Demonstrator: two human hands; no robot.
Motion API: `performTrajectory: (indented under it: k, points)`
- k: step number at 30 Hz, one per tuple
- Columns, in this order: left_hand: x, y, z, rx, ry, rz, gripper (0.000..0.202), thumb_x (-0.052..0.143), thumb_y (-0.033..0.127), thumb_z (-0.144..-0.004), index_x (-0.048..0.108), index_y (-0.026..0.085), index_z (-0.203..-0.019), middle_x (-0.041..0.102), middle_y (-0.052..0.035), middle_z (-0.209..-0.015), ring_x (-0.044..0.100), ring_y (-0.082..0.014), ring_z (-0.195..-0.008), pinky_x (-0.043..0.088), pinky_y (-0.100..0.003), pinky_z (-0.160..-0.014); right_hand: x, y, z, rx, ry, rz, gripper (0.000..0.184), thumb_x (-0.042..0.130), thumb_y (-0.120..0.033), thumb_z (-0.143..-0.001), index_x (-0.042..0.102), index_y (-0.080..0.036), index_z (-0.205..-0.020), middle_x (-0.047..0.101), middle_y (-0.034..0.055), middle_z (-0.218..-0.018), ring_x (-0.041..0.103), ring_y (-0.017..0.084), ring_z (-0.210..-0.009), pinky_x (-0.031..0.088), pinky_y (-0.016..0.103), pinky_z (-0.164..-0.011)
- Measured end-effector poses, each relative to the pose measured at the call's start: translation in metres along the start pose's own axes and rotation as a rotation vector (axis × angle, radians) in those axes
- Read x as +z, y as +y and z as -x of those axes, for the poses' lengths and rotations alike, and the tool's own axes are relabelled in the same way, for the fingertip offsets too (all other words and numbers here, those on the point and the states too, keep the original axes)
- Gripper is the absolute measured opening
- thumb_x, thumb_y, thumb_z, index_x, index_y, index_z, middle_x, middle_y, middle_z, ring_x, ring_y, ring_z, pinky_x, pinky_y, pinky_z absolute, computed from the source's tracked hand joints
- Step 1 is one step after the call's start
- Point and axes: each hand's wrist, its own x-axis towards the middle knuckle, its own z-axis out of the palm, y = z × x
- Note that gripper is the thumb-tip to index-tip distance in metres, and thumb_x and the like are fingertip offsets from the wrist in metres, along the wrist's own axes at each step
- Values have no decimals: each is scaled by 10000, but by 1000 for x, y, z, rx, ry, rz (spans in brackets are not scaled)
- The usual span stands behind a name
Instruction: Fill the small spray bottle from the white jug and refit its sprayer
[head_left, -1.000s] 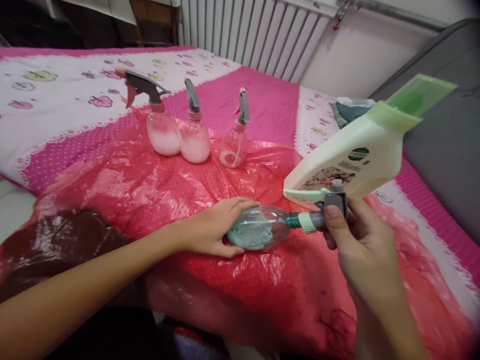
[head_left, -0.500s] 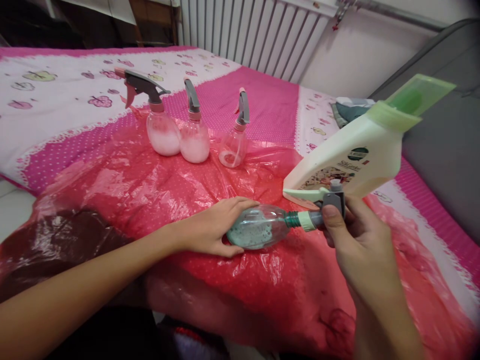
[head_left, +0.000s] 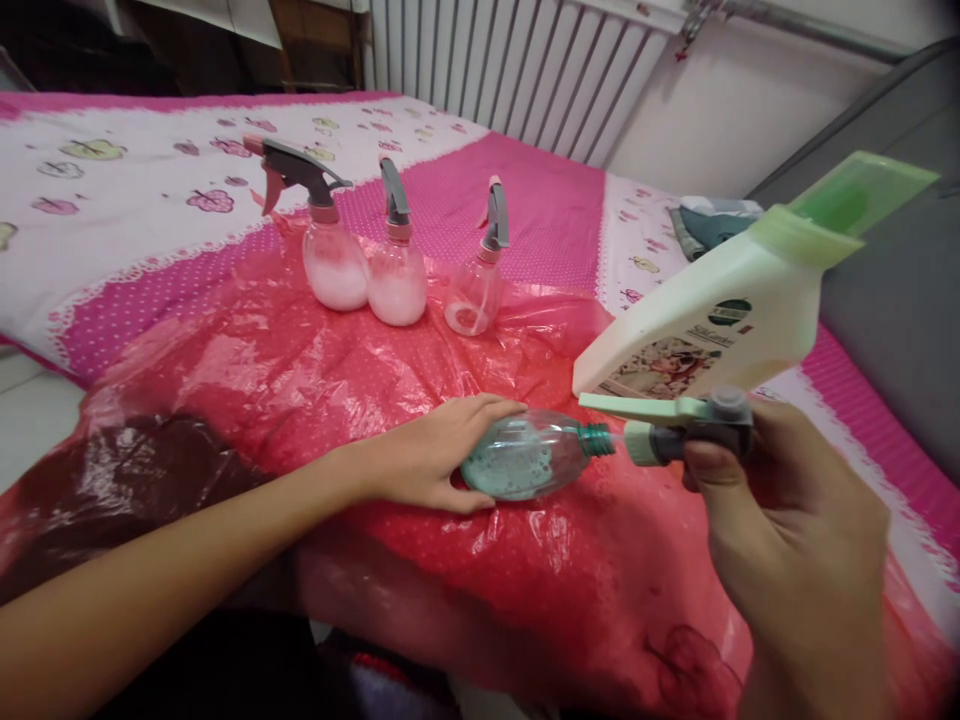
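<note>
My left hand (head_left: 442, 455) is closed round the base of a clear green spray bottle (head_left: 536, 458), which lies tilted toward the right with some foamy liquid inside. Its threaded green neck is open and points at my right hand (head_left: 787, 510). That hand grips a grey and pale green spray nozzle (head_left: 690, 430), whose collar sits just off the bottle's neck. A thin tube seems to run between collar and neck; its far end I cannot make out. Behind the nozzle stands a large cream detergent bottle (head_left: 712, 310) with a green cap.
Three clear spray bottles with pink and grey heads, a left one (head_left: 334, 265), a middle one (head_left: 397, 280) and a right one (head_left: 474, 292), stand on a red plastic sheet (head_left: 300, 380). Beneath is a pink and white patterned bedspread (head_left: 547, 200). A white radiator (head_left: 487, 70) is behind.
My right hand has moved right with the spray nozzle, which has come away from the bottle's neck and opened a gap. My left hand keeps its hold on the bottle.
</note>
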Motion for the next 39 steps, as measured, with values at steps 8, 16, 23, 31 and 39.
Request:
performTrajectory:
  k: [8,16,23,31,39]
  points:
    - [1,0,1,-3,-4,-19,892,760,433,-826,305,199,-1557,478,-216,-1521,501,-391,-1393,421,-580,-1160,4,-1,1,37,-51,34,357,644,-611,-907,734,-309,-1075,720,2,-857,653,196,-755,477,348,-701]
    - [1,0,0,-1,-12,-45,894,759,439,-833,300,152,-1546,471,-236,-1524,498,-380,-1397,420,-552,-1169,19,8,-3,171,-62,-119,372,677,-601,-897,725,-269,-1058,610,-34,-707,548,123,-605,436,289,-595]
    - [0,0,1,1,-5,-38,899,764,433,-821,301,184,-1550,485,-220,-1501,512,-386,-1374,431,-574,-1148,19,6,-3,192,-12,-300,273,694,-505,-924,708,-247,-1009,587,-54,-701,524,83,-570,431,238,-547]
    - [0,0,1,-14,-17,-18,891,765,418,-819,318,164,-1545,482,-216,-1511,508,-367,-1379,421,-545,-1170,10,-7,2,172,49,-88,383,677,-575,-901,717,-232,-1066,703,11,-857,605,125,-658,484,271,-607]
    - [-1,1,0,-26,-21,-12,882,765,424,-824,321,178,-1545,471,-214,-1534,491,-373,-1404,408,-560,-1176,7,-7,1,188,28,-37,381,665,-591,-899,722,-244,-1044,666,-8,-772,592,131,-633,460,285,-598]
